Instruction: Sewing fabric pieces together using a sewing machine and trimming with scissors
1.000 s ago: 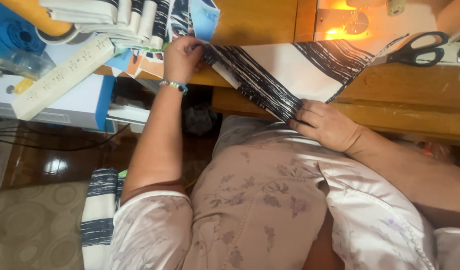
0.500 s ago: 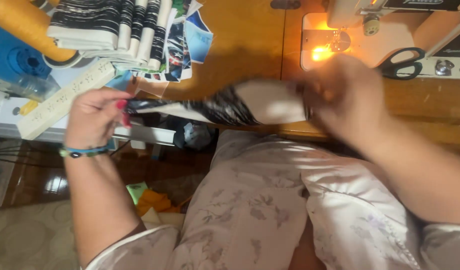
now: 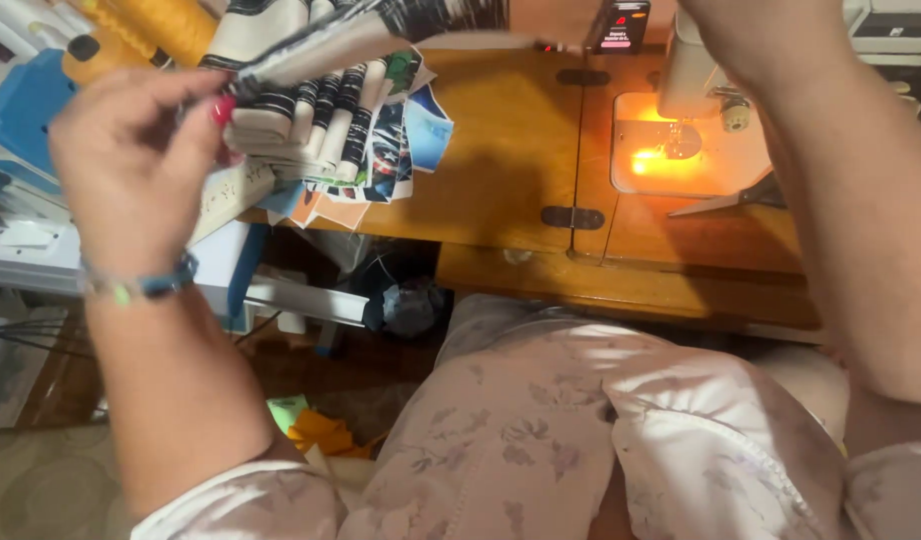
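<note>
Both hands have risen since the earlier frame, and the striped fabric strip (image 3: 381, 35) now hangs in the air above the wooden table (image 3: 501, 150) instead of lying at its near edge. The left hand (image 3: 131, 170) pinches the left end of the strip between thumb and fingers. The right hand (image 3: 741, 30) is at the far right and mostly cut off, so I cannot tell its grip. Folded striped cloths (image 3: 301, 120) lie below the strip. A sewing machine (image 3: 691, 90) stands at right with its lamp on, scissors (image 3: 731, 198) just beside it.

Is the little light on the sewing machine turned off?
No, the sewing machine light glows bright orange on the wooden table.
</note>
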